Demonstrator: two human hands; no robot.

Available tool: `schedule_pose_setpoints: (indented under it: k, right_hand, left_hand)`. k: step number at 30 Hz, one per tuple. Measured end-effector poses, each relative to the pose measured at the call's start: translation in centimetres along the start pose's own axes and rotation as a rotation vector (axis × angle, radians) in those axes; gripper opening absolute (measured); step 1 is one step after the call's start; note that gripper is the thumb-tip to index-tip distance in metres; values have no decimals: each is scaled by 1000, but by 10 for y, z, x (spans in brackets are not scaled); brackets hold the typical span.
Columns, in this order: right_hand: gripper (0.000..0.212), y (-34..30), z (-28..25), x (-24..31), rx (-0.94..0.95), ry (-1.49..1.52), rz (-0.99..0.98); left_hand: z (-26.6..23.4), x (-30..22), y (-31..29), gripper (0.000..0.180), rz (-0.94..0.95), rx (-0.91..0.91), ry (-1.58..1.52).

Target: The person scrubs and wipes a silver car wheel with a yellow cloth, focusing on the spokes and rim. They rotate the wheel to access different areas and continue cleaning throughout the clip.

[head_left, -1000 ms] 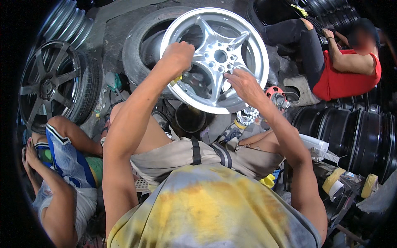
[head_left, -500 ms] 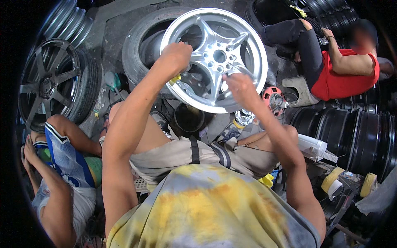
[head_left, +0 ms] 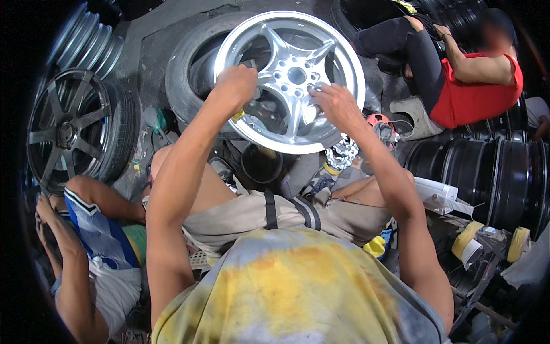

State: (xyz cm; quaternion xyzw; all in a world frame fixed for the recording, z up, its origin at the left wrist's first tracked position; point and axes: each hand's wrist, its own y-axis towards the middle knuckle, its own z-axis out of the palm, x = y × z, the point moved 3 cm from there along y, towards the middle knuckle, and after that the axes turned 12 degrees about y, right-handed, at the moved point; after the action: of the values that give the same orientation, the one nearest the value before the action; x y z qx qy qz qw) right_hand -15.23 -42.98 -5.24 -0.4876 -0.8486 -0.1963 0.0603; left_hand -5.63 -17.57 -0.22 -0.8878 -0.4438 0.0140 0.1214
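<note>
A silver alloy wheel rim [head_left: 292, 144] with star-shaped spokes leans in front of me, overlapping an old tyre [head_left: 180, 74]. On its left side my left hand [head_left: 236, 89] is closed over the edge, its fingertips hidden; a bit of yellow [head_left: 238, 114] shows beneath. My right hand [head_left: 342, 108] lies over the lower right of the rim. Its fingers are bent together against the spoke beside the bolt holes; whatever they pinch is too small to make out. Just under these fingers a bright white patch [head_left: 311, 113] shows on the spoke.
Dark bucket [head_left: 262, 163] below the rim; red round device with a cord [head_left: 379, 123] to the right. A person in red [head_left: 481, 92] sits far right; another in blue-and-white shorts [head_left: 106, 223] sits left. Dark wheel [head_left: 66, 129] and tyre [head_left: 119, 126] stand left; black rims [head_left: 475, 178] line the right.
My right hand, blurred before, is now sharp and slightly nearer the hub, its fingers lower on the spoke. My left hand keeps its place on the rim. The whole view has shifted slightly.
</note>
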Motion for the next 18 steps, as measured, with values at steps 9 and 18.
schedule_pose_setpoints:
  k: [9, 18]
  right_hand:
    - [39, -16, -10, -11, 30, 113, 33]
    - [35, -7, -16, -12, 151, 126, 114]
  left_hand:
    - [3, 5, -10, 17, -8, -27, 18]
    - [-3, 14, -5, 19, -24, 3, -42]
